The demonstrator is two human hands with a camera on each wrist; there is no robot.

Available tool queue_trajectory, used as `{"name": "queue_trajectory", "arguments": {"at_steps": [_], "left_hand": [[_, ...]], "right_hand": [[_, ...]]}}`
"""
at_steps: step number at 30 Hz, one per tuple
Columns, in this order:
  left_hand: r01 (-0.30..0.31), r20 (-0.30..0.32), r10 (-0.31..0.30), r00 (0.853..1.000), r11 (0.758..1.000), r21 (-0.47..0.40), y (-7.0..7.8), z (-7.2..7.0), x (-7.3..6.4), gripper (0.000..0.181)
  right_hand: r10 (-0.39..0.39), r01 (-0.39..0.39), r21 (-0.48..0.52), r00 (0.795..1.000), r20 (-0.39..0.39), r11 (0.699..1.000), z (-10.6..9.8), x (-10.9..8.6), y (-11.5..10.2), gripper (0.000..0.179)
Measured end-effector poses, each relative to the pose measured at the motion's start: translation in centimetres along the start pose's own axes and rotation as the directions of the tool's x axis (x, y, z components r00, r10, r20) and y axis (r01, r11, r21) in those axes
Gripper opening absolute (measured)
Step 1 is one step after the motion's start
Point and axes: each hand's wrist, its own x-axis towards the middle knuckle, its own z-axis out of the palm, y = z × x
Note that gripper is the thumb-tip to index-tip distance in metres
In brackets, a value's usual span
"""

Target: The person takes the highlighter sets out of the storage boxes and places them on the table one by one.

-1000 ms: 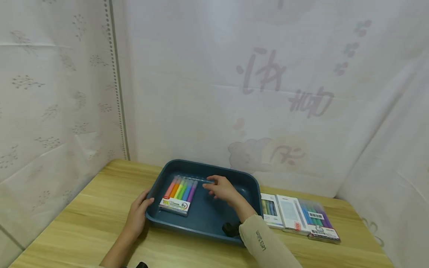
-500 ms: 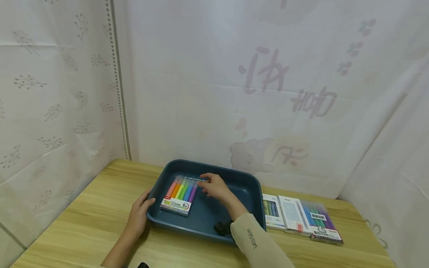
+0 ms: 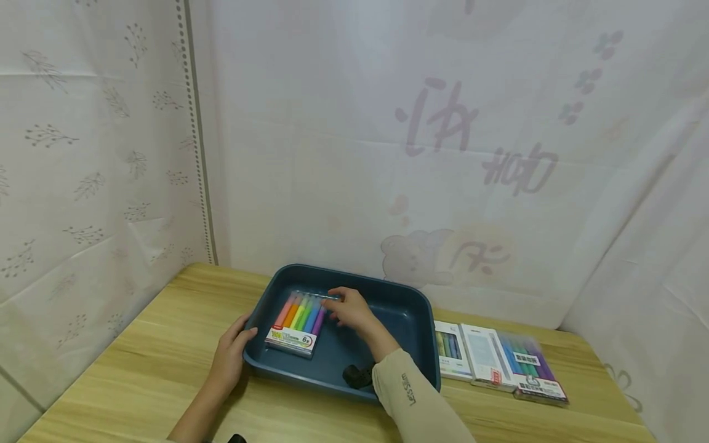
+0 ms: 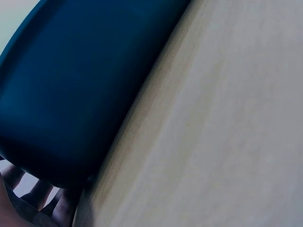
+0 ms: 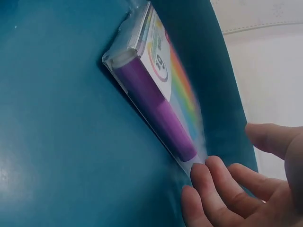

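A clear pack of highlighters [image 3: 296,323] in rainbow colours lies in the left part of a dark blue tray [image 3: 388,386]. My right hand [image 3: 352,312] reaches into the tray at the pack's far right corner. In the right wrist view, the fingertips [image 5: 201,174] are right at the pack's end beside the purple highlighter [image 5: 161,116], with the thumb held apart. My left hand [image 3: 228,352] grips the tray's left side, thumb at the rim. Its fingers [image 4: 65,208] show against the tray's outer wall in the left wrist view.
Right of the tray lie a white box of coloured pens [image 3: 451,349], a white flat pack [image 3: 486,354] and a clear pack of blue, green and purple pens [image 3: 528,363]. All rest on the wooden table [image 3: 141,363]. White patterned curtains [image 3: 310,154] stand behind.
My right hand has moved left inside the tray, from beside the highlighter pack to its far right corner. The left hand keeps its hold on the tray; the pack has stayed in place.
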Motion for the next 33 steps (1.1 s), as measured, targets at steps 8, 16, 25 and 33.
{"name": "queue_trajectory", "arguments": {"at_steps": [8, 16, 25, 33], "left_hand": [[-0.007, 0.006, 0.007, 1.0, 1.0, -0.016, 0.0, -0.1, -0.1, 0.047], [0.002, -0.002, -0.002, 1.0, 1.0, 0.003, 0.0, -0.2, -0.1, 0.048], [0.004, 0.001, -0.004, 1.0, 1.0, 0.001, 0.0, -0.3, -0.1, 0.048], [0.001, 0.002, -0.001, 1.0, 1.0, -0.014, 0.1, -0.1, -0.2, 0.048]], "right_hand": [[0.035, -0.035, -0.011, 0.999, 0.005, 0.999, 0.0, 0.2, 0.8, 0.049], [0.045, -0.045, -0.035, 0.999, -0.001, 0.998, 0.4, 0.7, 1.5, 0.057], [0.023, -0.025, -0.148, 1.0, -0.012, 0.989, 1.0, 1.5, 2.0, 0.07], [-0.019, 0.02, -0.276, 1.0, 0.006, 0.961, 1.0, 1.2, 1.6, 0.078]]}}
